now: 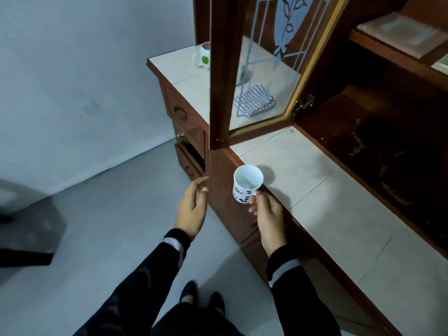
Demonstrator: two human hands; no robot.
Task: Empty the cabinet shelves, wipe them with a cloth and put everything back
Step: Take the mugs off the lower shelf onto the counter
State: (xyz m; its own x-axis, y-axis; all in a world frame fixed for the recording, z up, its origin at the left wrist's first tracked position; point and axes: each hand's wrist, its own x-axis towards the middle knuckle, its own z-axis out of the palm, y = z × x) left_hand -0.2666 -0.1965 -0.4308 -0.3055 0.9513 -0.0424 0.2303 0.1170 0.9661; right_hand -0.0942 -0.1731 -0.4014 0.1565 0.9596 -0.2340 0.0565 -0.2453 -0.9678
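Observation:
My right hand [268,212] holds a white mug [246,184] with dark spots and a red label by its handle, just above the front edge of the white counter [339,214]. My left hand [194,204] hangs free with relaxed fingers, left of the cabinet's front corner. The cabinet's lower shelf [388,141] is dark and bare. A striped folded cloth [254,99] lies on the counter behind the open glass door [266,69]. A mug with a green dot [203,55] stands at the far left of the counter, and another mug [241,71] shows through the glass.
The glass door stands open toward me, its wooden frame [219,81] between my hands and the far counter. An upper shelf [400,36] holds a pale flat object. A drawer [191,154] below the counter is ajar. Grey floor [109,238] lies to the left.

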